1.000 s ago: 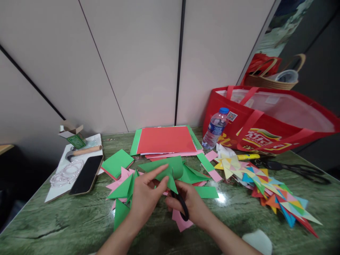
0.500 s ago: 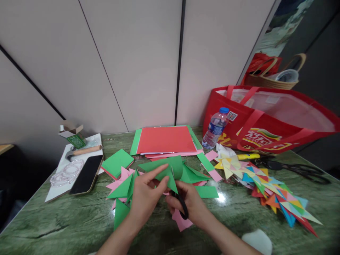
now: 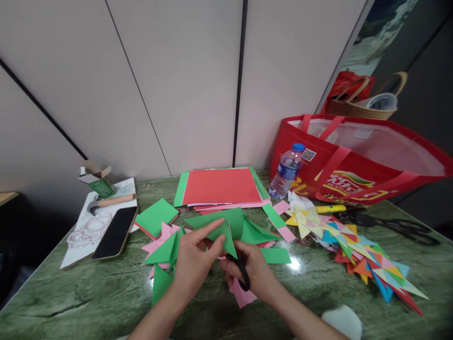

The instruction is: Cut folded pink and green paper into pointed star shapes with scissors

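Between thumb and fingers, my left hand [image 3: 198, 250] pinches a folded sheet of green paper [image 3: 236, 225]. My right hand [image 3: 249, 267] is closed around black-handled scissors [image 3: 243, 275]; a blade shows against the green sheet, crossing it near its middle. Part of the scissors is hidden behind the paper and my fingers. Folded green pieces [image 3: 162, 252] and a pink star-like piece [image 3: 169, 231] lie to the left of my hands. A pink scrap [image 3: 242, 295] sits below the scissors, and a green strip [image 3: 276, 256] is just right of my right hand.
Behind my hands lies a stack of red sheets [image 3: 222, 186]. Left are a green paper square [image 3: 157, 217], a phone [image 3: 116, 232] and a wooden-handled tool [image 3: 115, 200]. Right stand a water bottle [image 3: 287, 172] and red bag [image 3: 318, 156], near colourful folded-paper pieces [image 3: 361, 248] and black scissors [image 3: 392, 224].
Almost nothing differs. The scissor handle in my right hand has shifted very slightly, while the green paper and my left hand keep their place.
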The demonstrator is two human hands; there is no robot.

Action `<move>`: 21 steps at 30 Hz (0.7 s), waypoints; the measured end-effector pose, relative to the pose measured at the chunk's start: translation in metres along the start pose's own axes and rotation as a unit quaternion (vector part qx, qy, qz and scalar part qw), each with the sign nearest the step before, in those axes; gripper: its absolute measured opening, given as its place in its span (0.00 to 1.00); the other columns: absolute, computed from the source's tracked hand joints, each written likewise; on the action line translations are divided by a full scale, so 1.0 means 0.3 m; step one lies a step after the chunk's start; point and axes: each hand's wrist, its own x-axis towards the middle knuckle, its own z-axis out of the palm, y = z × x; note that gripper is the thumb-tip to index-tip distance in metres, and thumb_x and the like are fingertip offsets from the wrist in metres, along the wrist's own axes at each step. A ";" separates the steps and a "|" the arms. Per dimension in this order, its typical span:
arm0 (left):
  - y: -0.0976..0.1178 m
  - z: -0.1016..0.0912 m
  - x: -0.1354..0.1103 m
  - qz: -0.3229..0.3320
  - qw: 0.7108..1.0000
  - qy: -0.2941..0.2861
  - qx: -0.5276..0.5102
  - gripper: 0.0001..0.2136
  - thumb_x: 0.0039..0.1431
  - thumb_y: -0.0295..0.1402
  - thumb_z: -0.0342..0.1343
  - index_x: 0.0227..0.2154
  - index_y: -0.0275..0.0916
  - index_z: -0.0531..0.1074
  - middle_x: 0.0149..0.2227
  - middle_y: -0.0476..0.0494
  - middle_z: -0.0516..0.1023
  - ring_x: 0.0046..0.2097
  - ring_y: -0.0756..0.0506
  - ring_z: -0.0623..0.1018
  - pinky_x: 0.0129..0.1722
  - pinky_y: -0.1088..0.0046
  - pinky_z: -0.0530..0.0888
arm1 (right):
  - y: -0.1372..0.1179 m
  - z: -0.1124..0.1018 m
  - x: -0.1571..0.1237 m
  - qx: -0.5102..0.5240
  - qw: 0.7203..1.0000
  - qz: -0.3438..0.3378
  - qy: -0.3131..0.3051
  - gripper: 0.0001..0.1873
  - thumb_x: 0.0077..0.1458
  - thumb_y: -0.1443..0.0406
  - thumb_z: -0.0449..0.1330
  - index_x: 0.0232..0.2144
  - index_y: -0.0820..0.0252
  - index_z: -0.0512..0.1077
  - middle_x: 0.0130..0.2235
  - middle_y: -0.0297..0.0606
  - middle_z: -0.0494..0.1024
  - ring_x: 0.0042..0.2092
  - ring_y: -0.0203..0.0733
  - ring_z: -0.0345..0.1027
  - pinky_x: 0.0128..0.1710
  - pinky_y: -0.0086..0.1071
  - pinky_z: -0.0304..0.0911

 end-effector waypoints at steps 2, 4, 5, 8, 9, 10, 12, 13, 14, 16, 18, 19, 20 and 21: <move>-0.003 0.004 0.000 0.009 1.000 -0.003 0.008 0.15 0.44 0.30 0.59 0.38 0.35 0.78 0.15 0.50 0.74 0.17 0.51 0.69 0.16 0.79 0.67 | -0.005 -0.003 0.001 -0.008 1.000 -0.018 0.004 0.20 0.38 0.54 0.67 0.25 0.59 0.64 0.20 0.26 0.65 0.19 0.33 0.61 0.19 0.27 0.61; -0.006 0.009 0.000 0.019 1.000 -0.007 0.017 0.15 0.43 0.29 0.59 0.37 0.35 0.79 0.13 0.52 0.70 0.16 0.54 0.63 0.14 0.80 0.62 | -0.011 -0.006 0.003 -0.018 0.999 -0.048 0.014 0.19 0.38 0.55 0.68 0.25 0.60 0.65 0.23 0.28 0.67 0.24 0.35 0.63 0.25 0.29 0.63; -0.007 0.011 0.000 0.023 0.999 -0.009 0.022 0.14 0.43 0.29 0.58 0.36 0.35 0.79 0.13 0.53 0.68 0.16 0.55 0.60 0.14 0.80 0.60 | -0.013 -0.008 0.004 -0.023 0.997 -0.065 0.021 0.19 0.38 0.56 0.68 0.26 0.59 0.65 0.24 0.29 0.69 0.27 0.37 0.64 0.28 0.30 0.64; -0.006 0.015 0.001 0.029 0.999 -0.012 0.032 0.14 0.43 0.28 0.58 0.36 0.34 0.79 0.11 0.55 0.61 0.17 0.55 0.53 0.14 0.80 0.55 | -0.016 -0.011 0.008 -0.033 0.994 -0.099 0.033 0.18 0.39 0.57 0.68 0.27 0.59 0.66 0.31 0.34 0.73 0.36 0.42 0.66 0.40 0.34 0.64; -0.005 0.016 0.001 0.029 0.999 -0.013 0.034 0.14 0.43 0.28 0.58 0.36 0.34 0.79 0.11 0.55 0.60 0.17 0.55 0.52 0.14 0.80 0.54 | -0.016 -0.011 0.009 -0.037 0.994 -0.101 0.033 0.17 0.40 0.56 0.68 0.28 0.59 0.66 0.32 0.35 0.73 0.37 0.43 0.67 0.42 0.35 0.63; -0.004 0.016 0.000 0.029 0.999 -0.013 0.035 0.14 0.42 0.28 0.58 0.35 0.34 0.79 0.11 0.56 0.59 0.17 0.55 0.52 0.14 0.80 0.54 | -0.014 -0.012 0.010 -0.040 0.994 -0.099 0.031 0.17 0.40 0.56 0.67 0.29 0.59 0.67 0.33 0.36 0.73 0.38 0.44 0.67 0.43 0.36 0.63; -0.002 0.016 0.000 0.030 0.999 -0.014 0.032 0.14 0.42 0.28 0.57 0.35 0.34 0.80 0.12 0.55 0.58 0.18 0.55 0.51 0.14 0.79 0.53 | -0.010 -0.013 0.011 -0.045 0.994 -0.096 0.027 0.18 0.40 0.56 0.67 0.30 0.59 0.67 0.33 0.36 0.74 0.37 0.44 0.67 0.41 0.36 0.63; -0.002 0.016 0.000 0.029 0.999 -0.015 0.030 0.14 0.42 0.29 0.57 0.35 0.34 0.80 0.12 0.56 0.58 0.18 0.55 0.51 0.14 0.79 0.53 | -0.008 -0.013 0.011 -0.046 0.994 -0.095 0.027 0.18 0.40 0.56 0.67 0.30 0.59 0.68 0.32 0.36 0.73 0.36 0.43 0.66 0.40 0.35 0.63; -0.002 0.015 0.000 0.029 0.999 -0.016 0.028 0.15 0.42 0.29 0.57 0.35 0.34 0.80 0.12 0.56 0.58 0.18 0.55 0.51 0.15 0.79 0.53 | -0.007 -0.013 0.011 -0.047 0.994 -0.095 0.028 0.17 0.40 0.56 0.67 0.29 0.59 0.68 0.31 0.35 0.73 0.35 0.43 0.66 0.37 0.34 0.64; -0.001 0.014 0.000 0.029 0.999 -0.017 0.026 0.15 0.42 0.29 0.57 0.36 0.34 0.79 0.12 0.56 0.57 0.18 0.55 0.51 0.15 0.79 0.53 | -0.004 -0.014 0.011 -0.051 0.994 -0.096 0.031 0.17 0.40 0.56 0.67 0.28 0.60 0.67 0.29 0.34 0.72 0.33 0.41 0.65 0.33 0.32 0.63; -0.001 0.014 0.000 0.031 0.999 -0.018 0.027 0.16 0.42 0.29 0.57 0.36 0.33 0.79 0.12 0.56 0.57 0.18 0.55 0.51 0.15 0.79 0.54 | -0.004 -0.013 0.011 -0.058 0.993 -0.100 0.032 0.16 0.41 0.57 0.67 0.27 0.60 0.67 0.27 0.33 0.71 0.31 0.39 0.63 0.31 0.30 0.62; -0.001 0.014 0.000 0.032 0.999 -0.017 0.028 0.16 0.42 0.29 0.57 0.36 0.33 0.79 0.12 0.56 0.57 0.18 0.55 0.51 0.15 0.79 0.54 | -0.005 -0.013 0.011 -0.062 0.992 -0.103 0.033 0.15 0.41 0.58 0.67 0.26 0.60 0.66 0.27 0.32 0.70 0.30 0.38 0.62 0.30 0.30 0.61; -0.001 0.015 0.000 0.033 0.999 -0.019 0.029 0.16 0.42 0.29 0.57 0.36 0.32 0.79 0.12 0.56 0.57 0.18 0.55 0.51 0.15 0.79 0.54 | -0.006 -0.012 0.010 -0.065 0.992 -0.107 0.034 0.15 0.41 0.58 0.66 0.25 0.59 0.66 0.26 0.31 0.69 0.30 0.38 0.61 0.30 0.30 0.61; -0.001 0.015 0.000 0.033 0.999 -0.020 0.029 0.16 0.42 0.29 0.57 0.36 0.32 0.79 0.12 0.56 0.57 0.18 0.55 0.50 0.15 0.79 0.54 | -0.008 -0.012 0.010 -0.067 0.991 -0.112 0.037 0.15 0.41 0.58 0.66 0.25 0.59 0.66 0.26 0.31 0.69 0.30 0.38 0.61 0.31 0.30 0.61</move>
